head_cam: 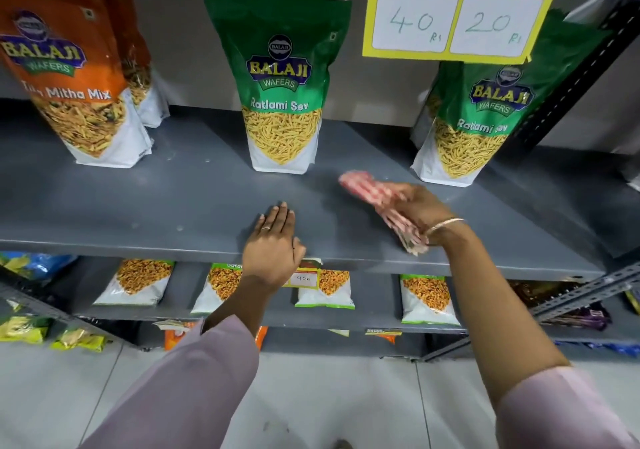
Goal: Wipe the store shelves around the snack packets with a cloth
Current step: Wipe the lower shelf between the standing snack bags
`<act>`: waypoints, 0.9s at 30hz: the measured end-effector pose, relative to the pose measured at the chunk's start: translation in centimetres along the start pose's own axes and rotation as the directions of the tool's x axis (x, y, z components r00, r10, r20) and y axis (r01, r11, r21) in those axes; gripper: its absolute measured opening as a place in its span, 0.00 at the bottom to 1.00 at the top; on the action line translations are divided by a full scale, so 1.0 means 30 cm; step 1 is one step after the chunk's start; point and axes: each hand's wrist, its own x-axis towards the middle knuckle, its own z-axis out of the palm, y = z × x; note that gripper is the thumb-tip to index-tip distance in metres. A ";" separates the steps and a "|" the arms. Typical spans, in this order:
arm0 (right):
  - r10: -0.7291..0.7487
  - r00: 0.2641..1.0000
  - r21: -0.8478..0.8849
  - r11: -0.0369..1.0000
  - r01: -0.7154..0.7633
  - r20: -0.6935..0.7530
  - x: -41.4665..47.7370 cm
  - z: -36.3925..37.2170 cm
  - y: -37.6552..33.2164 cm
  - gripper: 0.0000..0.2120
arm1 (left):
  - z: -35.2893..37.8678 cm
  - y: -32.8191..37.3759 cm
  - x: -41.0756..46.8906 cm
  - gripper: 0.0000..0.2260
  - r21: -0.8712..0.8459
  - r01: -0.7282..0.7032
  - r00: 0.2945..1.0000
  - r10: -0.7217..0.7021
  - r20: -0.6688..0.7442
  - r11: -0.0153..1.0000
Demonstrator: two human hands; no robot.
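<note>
A grey metal shelf (pixel 156 203) carries three upright snack packets: an orange one (pixel 72 68) at the left, a green one (pixel 282 81) in the middle and another green one (pixel 485 113) at the right. My right hand (pixel 415 206) grips a pink-and-white cloth (pixel 367 192), blurred by motion, on the shelf between the two green packets. My left hand (pixel 273 241) rests flat at the shelf's front edge, fingers together, holding nothing.
A yellow price card (pixel 457 12) hangs above the right packet. Lower shelves hold several small snack packets (pixel 325 287). A slotted upright post (pixel 571 85) stands at the right. Pale floor tiles lie below.
</note>
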 end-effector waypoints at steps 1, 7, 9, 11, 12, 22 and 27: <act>0.001 0.989 -0.109 0.994 -0.017 -0.148 0.043 0.029 0.018 0.18 | -0.004 0.002 -0.003 0.37 0.017 -0.012 1.000 0.012 0.008 1.000; -0.308 0.951 -0.734 0.643 0.220 0.015 0.078 0.287 0.065 0.23 | -0.018 0.009 0.000 0.31 -0.026 0.024 0.999 -0.023 0.034 0.999; -0.260 0.962 -0.717 0.686 0.120 -0.087 0.139 0.267 0.069 0.22 | -0.026 0.008 -0.005 0.31 -0.024 0.016 0.999 -0.015 0.037 1.000; -0.071 0.941 -0.645 0.745 -0.171 -0.331 0.205 0.229 0.070 0.24 | -0.036 0.010 -0.008 0.34 0.000 0.013 0.998 -0.013 0.065 1.000; -0.005 0.916 -0.610 0.747 -0.264 -0.402 0.227 0.227 0.062 0.25 | -0.037 0.009 -0.007 0.34 -0.025 0.024 0.998 -0.022 0.052 0.999; 0.035 0.924 -0.625 0.727 -0.284 -0.380 0.496 0.145 0.028 0.28 | 0.015 -0.017 0.007 0.26 -0.069 -0.018 0.998 0.014 -0.059 0.997; 0.062 0.958 -0.687 0.683 -0.246 -0.281 0.627 0.113 0.016 0.33 | 0.037 -0.023 0.010 0.27 -0.073 -0.032 0.991 0.022 -0.132 0.997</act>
